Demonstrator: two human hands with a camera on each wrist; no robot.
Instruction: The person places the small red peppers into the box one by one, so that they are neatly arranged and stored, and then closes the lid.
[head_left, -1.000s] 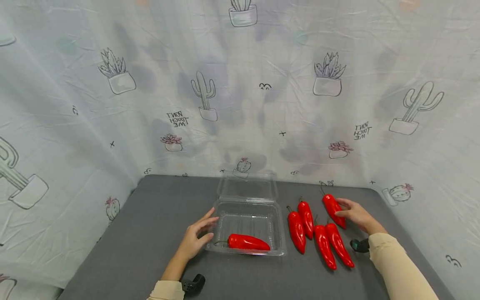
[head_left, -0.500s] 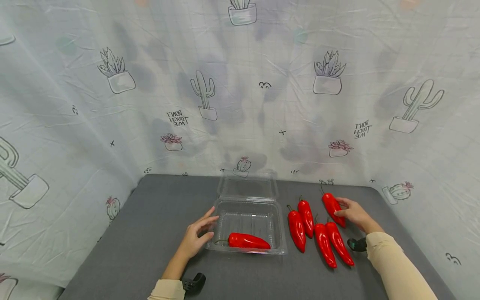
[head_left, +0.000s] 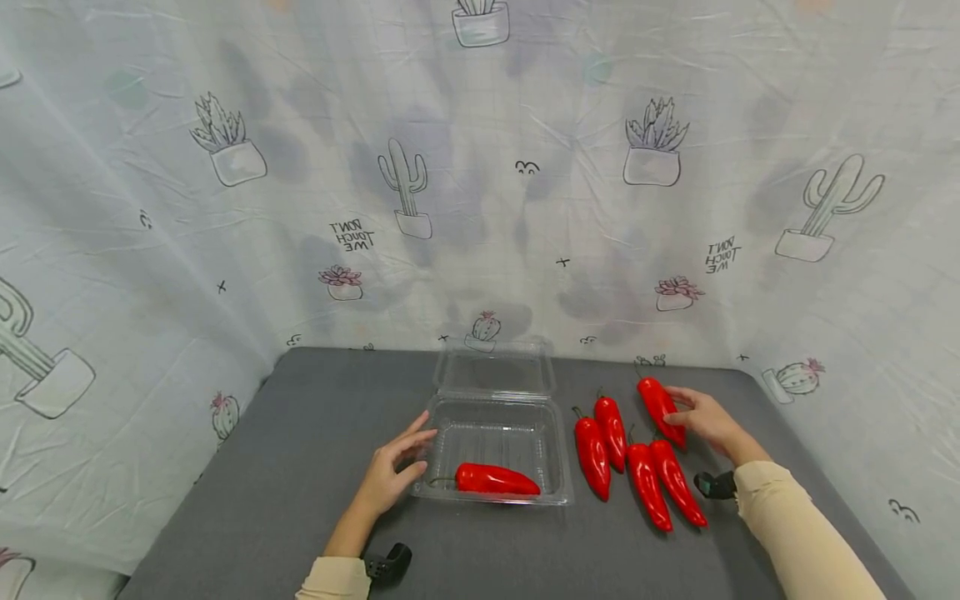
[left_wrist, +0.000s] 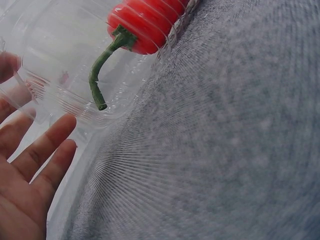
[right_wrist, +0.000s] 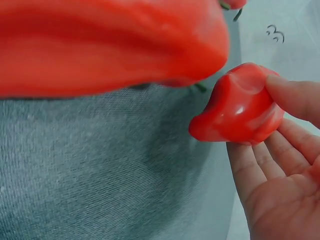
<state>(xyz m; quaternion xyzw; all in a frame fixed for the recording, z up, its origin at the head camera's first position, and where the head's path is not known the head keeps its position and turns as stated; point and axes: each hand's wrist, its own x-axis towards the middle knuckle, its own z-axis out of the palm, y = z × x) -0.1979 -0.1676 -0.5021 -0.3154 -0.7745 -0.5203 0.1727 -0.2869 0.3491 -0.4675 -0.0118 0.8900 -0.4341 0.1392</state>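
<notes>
My right hand [head_left: 708, 422] pinches a long red pepper [head_left: 656, 402] at the far right of the group, thumb on one side and fingers on the other. The right wrist view shows this pepper [right_wrist: 245, 105] from its tip, held between thumb and fingers. My left hand [head_left: 390, 471] is at the left side of a hinged clear plastic box [head_left: 491, 437], fingers spread and mostly straight against or close to its wall. One red pepper [head_left: 497, 479] lies inside along the box's near side, its green stem [left_wrist: 95, 80] pointing left.
Several more red peppers [head_left: 592, 458] lie on the grey tabletop [head_left: 330, 433] between the box and my right hand. The box's clear lid [head_left: 495, 367] stands folded back. A cactus-print curtain [head_left: 480, 183] surrounds the table's back and sides.
My right hand and its pepper have shifted slightly left and away from me. The left hand stays at the box. The head view has tilted a little.
</notes>
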